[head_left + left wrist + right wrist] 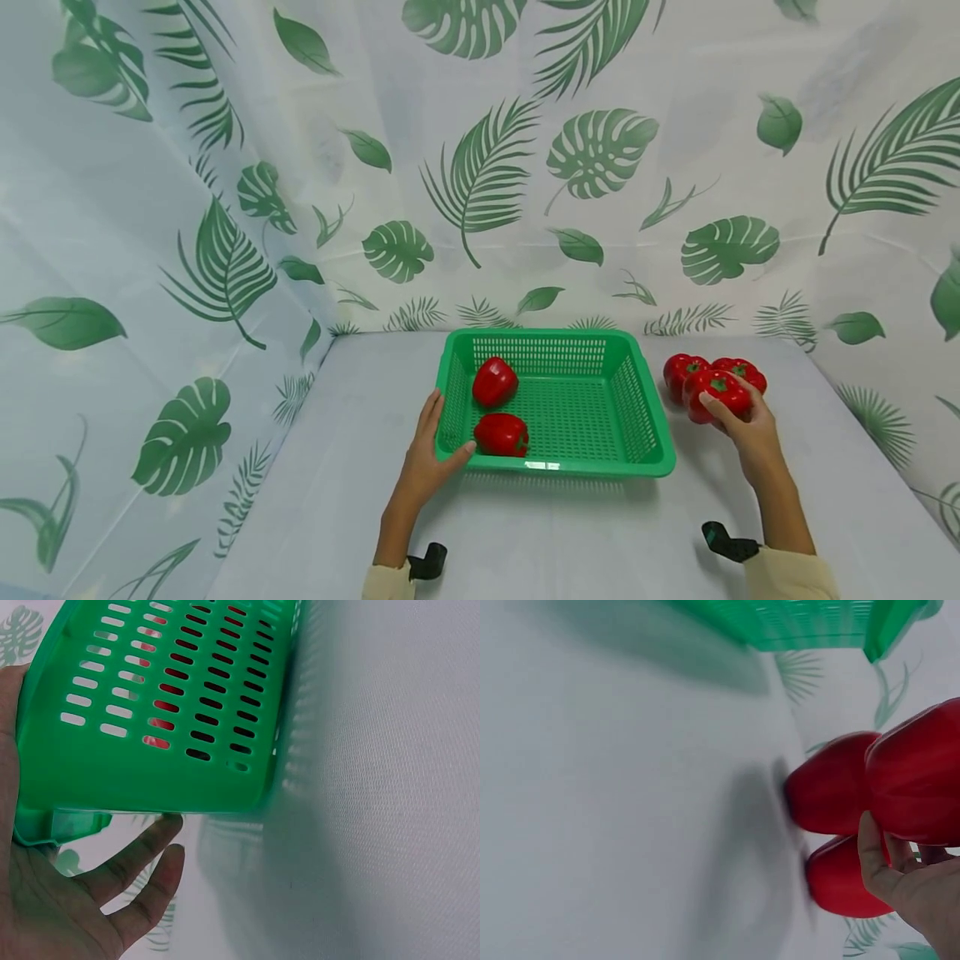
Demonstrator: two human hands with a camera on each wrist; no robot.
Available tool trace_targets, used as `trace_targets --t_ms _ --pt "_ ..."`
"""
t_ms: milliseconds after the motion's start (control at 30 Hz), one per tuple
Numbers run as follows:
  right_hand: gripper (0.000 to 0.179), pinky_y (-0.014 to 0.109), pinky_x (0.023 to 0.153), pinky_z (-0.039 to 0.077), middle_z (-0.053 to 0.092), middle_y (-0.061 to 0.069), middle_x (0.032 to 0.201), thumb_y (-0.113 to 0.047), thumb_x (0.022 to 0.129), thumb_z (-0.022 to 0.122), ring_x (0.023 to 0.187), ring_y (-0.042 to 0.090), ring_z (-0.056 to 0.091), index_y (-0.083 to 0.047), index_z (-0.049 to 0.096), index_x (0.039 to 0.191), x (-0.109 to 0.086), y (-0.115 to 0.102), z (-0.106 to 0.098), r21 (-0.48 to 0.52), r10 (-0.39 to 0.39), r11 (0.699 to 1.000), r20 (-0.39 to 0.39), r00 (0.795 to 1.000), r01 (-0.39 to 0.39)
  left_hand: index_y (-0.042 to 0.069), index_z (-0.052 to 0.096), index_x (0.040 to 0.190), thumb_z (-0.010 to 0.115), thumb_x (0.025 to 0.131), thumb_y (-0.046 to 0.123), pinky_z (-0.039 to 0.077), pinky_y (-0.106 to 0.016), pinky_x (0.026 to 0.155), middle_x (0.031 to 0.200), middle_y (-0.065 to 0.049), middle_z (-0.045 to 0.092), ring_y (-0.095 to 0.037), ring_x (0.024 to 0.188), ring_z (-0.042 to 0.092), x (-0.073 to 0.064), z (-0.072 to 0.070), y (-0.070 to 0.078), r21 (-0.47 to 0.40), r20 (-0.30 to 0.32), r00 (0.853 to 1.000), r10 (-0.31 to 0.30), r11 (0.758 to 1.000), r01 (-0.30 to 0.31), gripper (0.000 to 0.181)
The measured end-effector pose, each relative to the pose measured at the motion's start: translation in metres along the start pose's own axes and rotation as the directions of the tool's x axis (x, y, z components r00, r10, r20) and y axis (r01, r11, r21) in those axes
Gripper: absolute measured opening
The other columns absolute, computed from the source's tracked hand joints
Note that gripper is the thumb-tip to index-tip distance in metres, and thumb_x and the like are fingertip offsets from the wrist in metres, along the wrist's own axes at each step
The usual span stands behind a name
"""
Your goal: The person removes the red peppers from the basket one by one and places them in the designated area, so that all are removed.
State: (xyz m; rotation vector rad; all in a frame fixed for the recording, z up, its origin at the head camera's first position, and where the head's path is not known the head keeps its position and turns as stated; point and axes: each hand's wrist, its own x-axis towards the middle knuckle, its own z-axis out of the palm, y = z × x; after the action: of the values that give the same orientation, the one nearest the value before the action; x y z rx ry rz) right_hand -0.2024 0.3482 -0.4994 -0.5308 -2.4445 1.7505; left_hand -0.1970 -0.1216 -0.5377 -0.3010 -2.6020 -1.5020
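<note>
A green plastic basket [555,468] with slotted walls stands on the table. Two red bell peppers lie inside it toward the left, one farther back [495,382] and one by the front wall [501,435]. At the basket's front left corner rests my left hand [429,462], thumb by the front rim and fingers spread along the left side. My right hand [752,433] grips a red bell pepper [717,395] by its sides, stem up, raised off the table in the right wrist view. Behind it, two more bell peppers, one left [678,373] and one right [752,374], sit on the table, partly hidden.
The white table [352,500] reaches back to a leaf-printed cloth [495,275] that hangs behind and along both sides. Each wrist wears a dark strapped device, one left [429,562] and one right [727,542].
</note>
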Motion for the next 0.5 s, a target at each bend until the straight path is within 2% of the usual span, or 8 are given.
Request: trace_targets --t_ms 133,233,500 --pt "0.091 0.045 0.103 0.043 0.009 0.021 0.163 -0.05 0.092 0.061 0.146 0.048 0.015 -0.02 0.006 0.159 0.001 0.01 0.003 -0.048 0.036 0.998 0.001 0.999 -0.036 0.019 0.021 0.157 0.068 0.087 0.043 0.03 -0.064 0.11 0.164 0.01 0.011 -0.024 0.151 0.017 -0.001 0.0 0.001 -0.002 0.006 1.0 -0.011 1.0 0.011 0.087" --pt "0.095 0.059 0.107 0.034 0.008 0.023 0.162 -0.05 0.092 0.062 0.146 0.049 0.013 -0.013 0.005 0.158 0.002 0.015 0.006 -0.065 0.056 0.996 -0.007 0.998 -0.056 0.019 0.022 0.157 0.068 0.087 0.045 0.031 -0.064 0.11 0.164 0.01 0.012 -0.024 0.151 0.018 -0.001 0.0 0.001 0.005 0.007 1.0 -0.015 1.0 0.015 0.088" --pt "0.099 0.066 0.107 0.032 0.005 0.025 0.162 -0.045 0.091 0.065 0.147 0.049 0.01 -0.009 0.001 0.158 0.003 0.021 0.013 -0.083 0.075 0.994 -0.016 0.997 -0.076 0.018 0.022 0.157 0.069 0.088 0.038 0.03 -0.063 0.111 0.164 0.012 0.011 -0.024 0.151 0.017 0.0 -0.001 0.003 -0.003 0.004 1.0 -0.017 1.0 0.017 0.086"
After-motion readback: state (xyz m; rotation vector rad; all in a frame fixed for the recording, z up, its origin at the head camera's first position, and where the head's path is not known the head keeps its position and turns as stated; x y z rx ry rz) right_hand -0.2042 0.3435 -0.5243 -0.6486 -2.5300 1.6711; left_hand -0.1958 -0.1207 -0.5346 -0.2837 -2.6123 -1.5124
